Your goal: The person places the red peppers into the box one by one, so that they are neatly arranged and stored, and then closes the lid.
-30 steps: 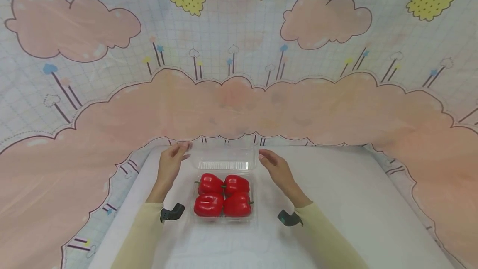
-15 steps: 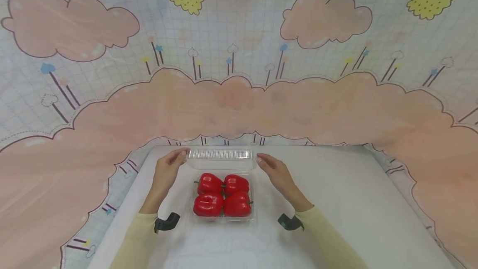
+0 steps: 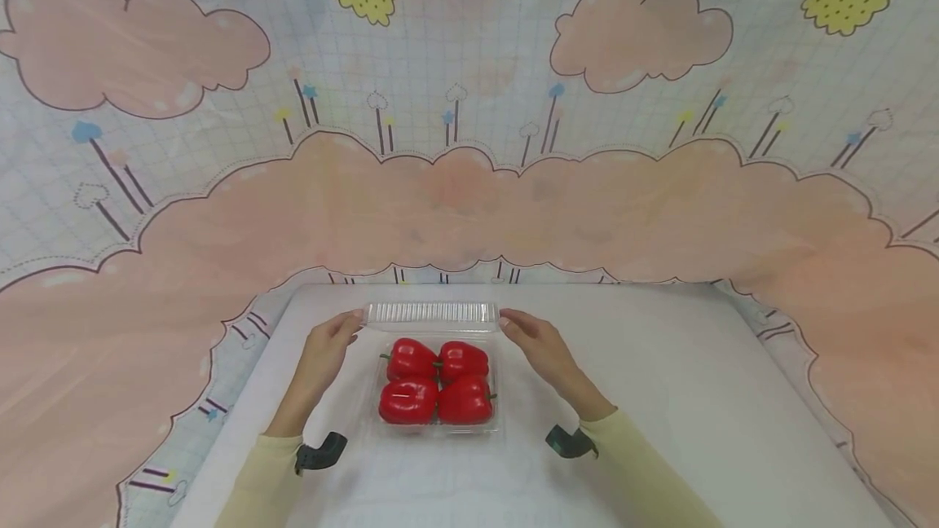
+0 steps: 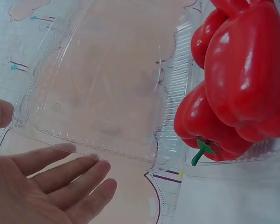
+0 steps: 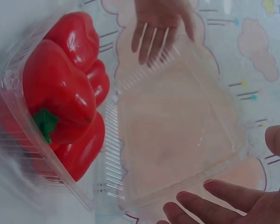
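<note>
A clear plastic box (image 3: 381, 429) holds several shiny red bell peppers (image 3: 409, 400) with green stems. Its clear lid (image 3: 433, 316) is raised at the far side, ribbed edge toward the camera. My left hand (image 3: 325, 349) is at the lid's left end; in the left wrist view its straight fingers (image 4: 84, 186) lie along the lid's side edge, thumb spread by the corner. At the right end is my right hand (image 3: 539, 346). The right wrist view shows its fingers (image 5: 233, 198) extended beside the lid, thumb held apart. Neither hand curls round the lid.
The box stands on a white-covered table (image 3: 660, 398). Behind the table and along its sides hangs a cloth curtain (image 3: 550, 210) printed with clouds and stars. A dark wrist camera (image 3: 321, 453) sits at the left sleeve, and another camera (image 3: 570, 442) at the right.
The lid has tilted toward the peppers, its ribbed edge now uppermost. Both hands have moved with it, slightly down and nearer the wearer. The box and peppers have stayed in place.
</note>
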`<state>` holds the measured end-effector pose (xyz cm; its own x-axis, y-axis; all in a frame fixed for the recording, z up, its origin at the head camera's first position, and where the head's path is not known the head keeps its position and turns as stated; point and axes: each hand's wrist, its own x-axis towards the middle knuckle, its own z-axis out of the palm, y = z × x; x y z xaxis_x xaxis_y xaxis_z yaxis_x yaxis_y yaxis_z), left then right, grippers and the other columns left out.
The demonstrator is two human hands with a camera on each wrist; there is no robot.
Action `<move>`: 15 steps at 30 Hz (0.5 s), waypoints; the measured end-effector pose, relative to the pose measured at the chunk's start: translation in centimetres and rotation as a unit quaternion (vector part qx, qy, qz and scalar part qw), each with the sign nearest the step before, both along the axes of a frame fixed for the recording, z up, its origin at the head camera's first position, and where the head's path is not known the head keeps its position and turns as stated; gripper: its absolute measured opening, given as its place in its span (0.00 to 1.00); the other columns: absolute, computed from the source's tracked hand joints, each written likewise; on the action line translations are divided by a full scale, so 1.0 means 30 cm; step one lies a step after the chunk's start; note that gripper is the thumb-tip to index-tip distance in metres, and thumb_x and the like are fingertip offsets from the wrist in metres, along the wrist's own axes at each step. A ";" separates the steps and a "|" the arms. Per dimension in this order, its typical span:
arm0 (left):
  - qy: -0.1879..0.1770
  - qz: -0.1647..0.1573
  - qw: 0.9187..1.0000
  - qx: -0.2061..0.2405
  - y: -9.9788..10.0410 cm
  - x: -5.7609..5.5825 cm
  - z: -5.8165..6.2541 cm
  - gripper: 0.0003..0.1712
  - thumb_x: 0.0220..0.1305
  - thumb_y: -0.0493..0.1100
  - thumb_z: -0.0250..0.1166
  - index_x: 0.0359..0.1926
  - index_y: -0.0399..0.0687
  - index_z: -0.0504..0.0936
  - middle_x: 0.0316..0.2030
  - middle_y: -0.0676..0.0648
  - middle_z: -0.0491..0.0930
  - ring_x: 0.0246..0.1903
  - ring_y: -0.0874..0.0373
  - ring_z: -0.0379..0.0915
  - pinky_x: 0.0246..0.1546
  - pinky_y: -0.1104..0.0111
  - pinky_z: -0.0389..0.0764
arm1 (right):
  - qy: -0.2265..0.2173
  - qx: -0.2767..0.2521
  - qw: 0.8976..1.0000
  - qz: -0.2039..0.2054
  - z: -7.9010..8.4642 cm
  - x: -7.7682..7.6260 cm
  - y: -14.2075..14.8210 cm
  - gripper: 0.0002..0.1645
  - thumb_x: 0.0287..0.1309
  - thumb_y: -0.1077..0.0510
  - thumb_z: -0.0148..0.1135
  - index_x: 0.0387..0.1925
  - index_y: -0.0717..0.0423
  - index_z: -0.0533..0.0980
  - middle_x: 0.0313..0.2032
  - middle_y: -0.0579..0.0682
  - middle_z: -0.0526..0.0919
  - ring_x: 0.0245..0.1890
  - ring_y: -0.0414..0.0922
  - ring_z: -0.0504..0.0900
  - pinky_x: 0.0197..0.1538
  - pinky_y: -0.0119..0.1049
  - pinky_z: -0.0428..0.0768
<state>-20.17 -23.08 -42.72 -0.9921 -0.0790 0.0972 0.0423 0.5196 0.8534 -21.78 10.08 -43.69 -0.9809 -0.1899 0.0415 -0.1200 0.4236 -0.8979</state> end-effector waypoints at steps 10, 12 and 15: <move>0.004 -0.035 0.999 -0.012 -0.018 0.016 -0.033 0.36 0.75 0.61 0.43 0.65 0.36 0.72 0.64 0.35 0.73 0.63 0.36 0.71 0.65 0.42 0.70 | 0.001 0.004 1.000 -0.004 -0.011 0.011 -0.009 0.32 0.68 0.40 0.51 0.65 0.54 0.72 0.65 0.56 0.76 0.68 0.58 0.71 0.67 0.60 0.72; 0.008 -0.039 0.999 -0.016 -0.021 0.021 -0.039 0.35 0.76 0.60 0.43 0.66 0.38 0.72 0.65 0.35 0.72 0.63 0.35 0.71 0.64 0.39 0.69 | -0.004 0.005 1.000 -0.003 -0.015 0.010 -0.011 0.32 0.68 0.40 0.52 0.65 0.54 0.72 0.65 0.56 0.75 0.68 0.58 0.70 0.67 0.60 0.72; 0.009 -0.042 0.999 -0.012 -0.020 0.029 -0.045 0.34 0.76 0.60 0.43 0.67 0.39 0.71 0.66 0.36 0.71 0.62 0.35 0.71 0.64 0.38 0.69 | -0.007 0.002 1.000 0.002 -0.019 0.012 -0.013 0.32 0.68 0.40 0.53 0.65 0.54 0.72 0.65 0.57 0.75 0.68 0.58 0.70 0.67 0.61 0.72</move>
<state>-19.30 -23.68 -44.08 -0.9931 0.0062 0.1168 0.1021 0.5339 0.8394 -21.40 9.68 -44.25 -0.9808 -0.1932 0.0276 -0.1093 0.4264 -0.8979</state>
